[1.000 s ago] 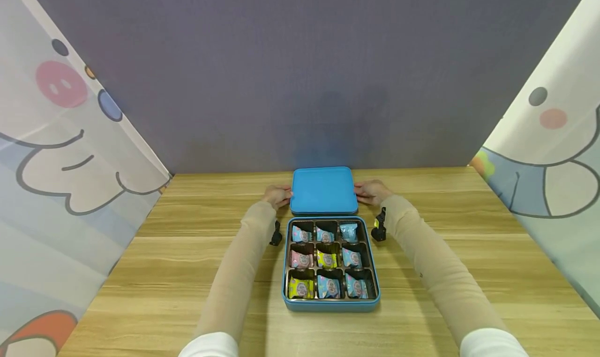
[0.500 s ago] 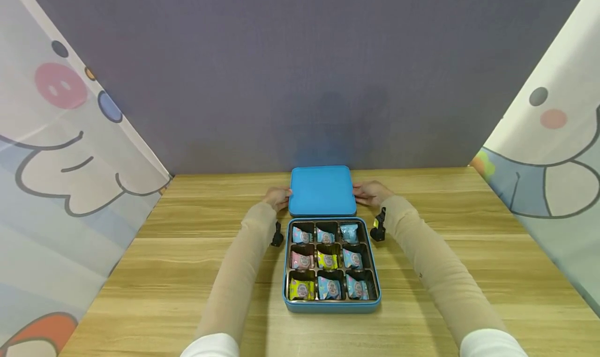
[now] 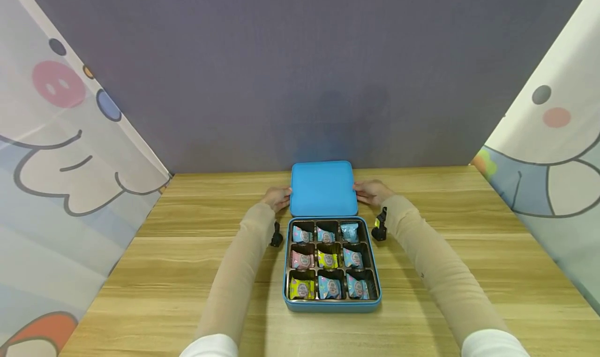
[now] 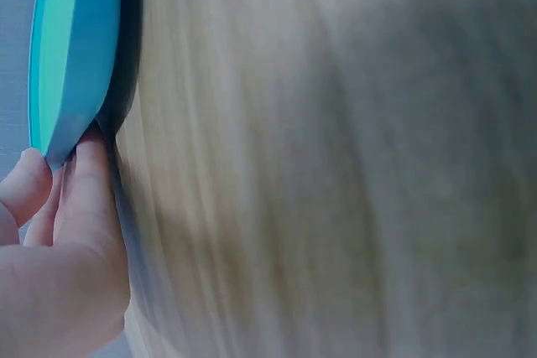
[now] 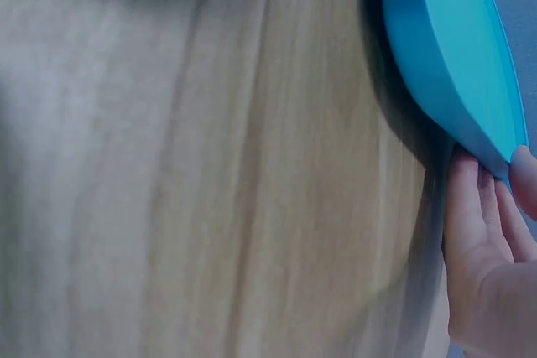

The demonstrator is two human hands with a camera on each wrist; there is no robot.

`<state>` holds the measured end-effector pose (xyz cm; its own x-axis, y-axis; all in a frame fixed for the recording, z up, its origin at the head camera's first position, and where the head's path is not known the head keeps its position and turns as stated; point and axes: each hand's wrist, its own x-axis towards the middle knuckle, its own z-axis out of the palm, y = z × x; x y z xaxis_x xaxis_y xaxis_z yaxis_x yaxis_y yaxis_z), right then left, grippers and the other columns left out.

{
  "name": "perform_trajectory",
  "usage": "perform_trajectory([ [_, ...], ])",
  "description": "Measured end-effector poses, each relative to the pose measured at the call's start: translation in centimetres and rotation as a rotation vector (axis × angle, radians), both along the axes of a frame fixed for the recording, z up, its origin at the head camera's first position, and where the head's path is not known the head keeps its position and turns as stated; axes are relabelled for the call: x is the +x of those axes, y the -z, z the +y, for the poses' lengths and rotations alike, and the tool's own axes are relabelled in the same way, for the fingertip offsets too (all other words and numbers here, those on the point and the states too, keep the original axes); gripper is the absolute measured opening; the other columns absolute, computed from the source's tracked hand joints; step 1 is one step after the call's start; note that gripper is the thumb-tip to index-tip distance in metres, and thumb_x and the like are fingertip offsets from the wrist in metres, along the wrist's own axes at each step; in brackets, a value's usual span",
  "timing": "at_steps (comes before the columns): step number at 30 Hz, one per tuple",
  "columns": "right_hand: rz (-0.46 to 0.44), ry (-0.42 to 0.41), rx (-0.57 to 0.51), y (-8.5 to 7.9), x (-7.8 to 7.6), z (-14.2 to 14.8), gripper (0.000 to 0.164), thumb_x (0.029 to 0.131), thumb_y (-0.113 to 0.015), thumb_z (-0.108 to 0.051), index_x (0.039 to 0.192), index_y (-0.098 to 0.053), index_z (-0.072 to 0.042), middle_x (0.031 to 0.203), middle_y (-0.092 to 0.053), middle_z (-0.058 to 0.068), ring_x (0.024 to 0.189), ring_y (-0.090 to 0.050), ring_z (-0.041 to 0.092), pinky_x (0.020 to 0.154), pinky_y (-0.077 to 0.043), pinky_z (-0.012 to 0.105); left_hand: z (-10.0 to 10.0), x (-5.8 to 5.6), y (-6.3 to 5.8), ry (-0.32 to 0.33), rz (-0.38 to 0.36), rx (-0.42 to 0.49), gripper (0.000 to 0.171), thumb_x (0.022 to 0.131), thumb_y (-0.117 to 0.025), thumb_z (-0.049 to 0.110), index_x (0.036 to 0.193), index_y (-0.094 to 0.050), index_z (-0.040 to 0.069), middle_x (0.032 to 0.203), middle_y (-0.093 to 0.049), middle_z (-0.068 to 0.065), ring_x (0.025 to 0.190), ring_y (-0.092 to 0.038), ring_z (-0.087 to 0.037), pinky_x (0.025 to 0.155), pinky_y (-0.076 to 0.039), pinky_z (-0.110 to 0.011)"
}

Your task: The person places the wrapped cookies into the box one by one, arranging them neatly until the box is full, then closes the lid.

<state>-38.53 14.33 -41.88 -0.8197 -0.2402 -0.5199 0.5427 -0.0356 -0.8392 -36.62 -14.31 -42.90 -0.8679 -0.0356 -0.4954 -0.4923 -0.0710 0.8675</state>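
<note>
A blue tin lid [image 3: 323, 189] is at the back of the table, directly behind the open blue tin [image 3: 332, 307]. My left hand [image 3: 277, 197] pinches the lid's left edge, thumb at the rim and fingers underneath, as the left wrist view shows. On the opposite edge, my right hand [image 3: 373, 192] grips it the same way; its fingers [image 5: 466, 199] reach below the lid. A dark shadow lies under the lid on the wood in both wrist views. Inside the tin, a dark divided tray holds wrapped sweets in blue, pink [image 3: 302, 259] and yellow-green [image 3: 302, 289] wrappers, one per compartment.
The wooden table [image 3: 187, 273] ends at a grey upright panel [image 3: 234, 86] just behind the lid. Cartoon-printed curtains [image 3: 61, 154] hang at both sides. Black wrist cameras [image 3: 379, 227] sit on the inner side of each wrist, flanking the tin.
The lid's far edge has come up slightly, so the lid tilts a little more toward the head camera. Both hands keep hold of it, and the tin stays put.
</note>
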Motion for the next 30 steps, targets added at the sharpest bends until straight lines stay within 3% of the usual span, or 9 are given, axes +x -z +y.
perform_trajectory([
  [5,0.040,0.012,0.008,-0.3,0.1,0.2,0.052,0.095,-0.045,-0.002,0.143,-0.026,0.000,0.126,-0.047,0.008,0.097,-0.052,0.010,0.109,-0.034,0.031,-0.1,0.1,-0.3,0.009,0.025,0.011,0.045,0.095,-0.049,0.009,0.138,-0.039,0.002,0.143,-0.038,-0.013,0.132,-0.035,-0.026,0.108,-0.035,-0.031],
  [11,0.105,-0.027,0.030,-0.7,-0.2,0.5,0.052,0.095,-0.046,-0.003,0.143,-0.026,0.001,0.112,-0.052,0.003,0.081,-0.055,0.003,0.107,-0.036,0.031,-0.2,0.0,-0.5,0.019,0.083,0.010,0.045,0.095,-0.050,0.010,0.138,-0.040,0.004,0.141,-0.040,-0.011,0.130,-0.040,-0.024,0.107,-0.037,-0.032],
  [14,0.166,-0.062,0.031,-1.1,0.0,0.8,0.052,0.095,-0.045,-0.005,0.143,-0.024,0.002,0.121,-0.050,0.007,0.088,-0.056,0.004,0.107,-0.036,0.031,-0.2,0.2,-0.9,0.056,0.131,-0.035,0.044,0.095,-0.050,0.011,0.138,-0.041,0.005,0.141,-0.041,-0.011,0.129,-0.041,-0.024,0.106,-0.038,-0.031],
  [20,0.319,-0.101,0.042,-1.7,0.1,1.6,0.052,0.097,-0.044,-0.007,0.143,-0.023,0.003,0.145,-0.030,0.022,0.124,-0.043,0.023,0.108,-0.035,0.033,-0.4,0.2,-1.8,0.117,0.247,-0.110,0.040,0.094,-0.050,0.010,0.134,-0.046,0.004,0.137,-0.046,-0.013,0.125,-0.046,-0.026,0.102,-0.043,-0.033],
  [22,0.358,-0.088,0.045,-1.8,0.1,1.7,0.051,0.096,-0.045,-0.007,0.143,-0.025,0.004,0.144,-0.030,0.023,0.120,-0.048,0.020,0.107,-0.036,0.035,-0.4,0.1,-2.1,0.118,0.277,-0.108,0.039,0.094,-0.051,0.009,0.133,-0.047,0.003,0.133,-0.049,-0.015,0.122,-0.049,-0.027,0.099,-0.045,-0.034],
  [27,0.414,-0.044,0.039,-2.2,0.1,1.7,0.051,0.094,-0.049,-0.006,0.140,-0.030,0.006,0.135,-0.039,0.020,0.089,-0.057,0.000,0.106,-0.038,0.038,-0.4,0.0,-2.6,0.117,0.346,-0.122,0.039,0.093,-0.051,0.006,0.132,-0.047,0.001,0.126,-0.052,-0.018,0.116,-0.053,-0.028,0.096,-0.048,-0.034],
  [30,0.473,-0.034,0.063,-2.4,0.2,1.8,0.050,0.093,-0.052,-0.006,0.138,-0.034,0.007,0.127,-0.045,0.017,0.084,-0.058,-0.002,0.104,-0.039,0.041,-0.4,0.0,-2.8,0.110,0.401,-0.138,0.039,0.093,-0.052,0.004,0.131,-0.047,-0.001,0.124,-0.053,-0.019,0.114,-0.053,-0.028,0.095,-0.048,-0.033],
])
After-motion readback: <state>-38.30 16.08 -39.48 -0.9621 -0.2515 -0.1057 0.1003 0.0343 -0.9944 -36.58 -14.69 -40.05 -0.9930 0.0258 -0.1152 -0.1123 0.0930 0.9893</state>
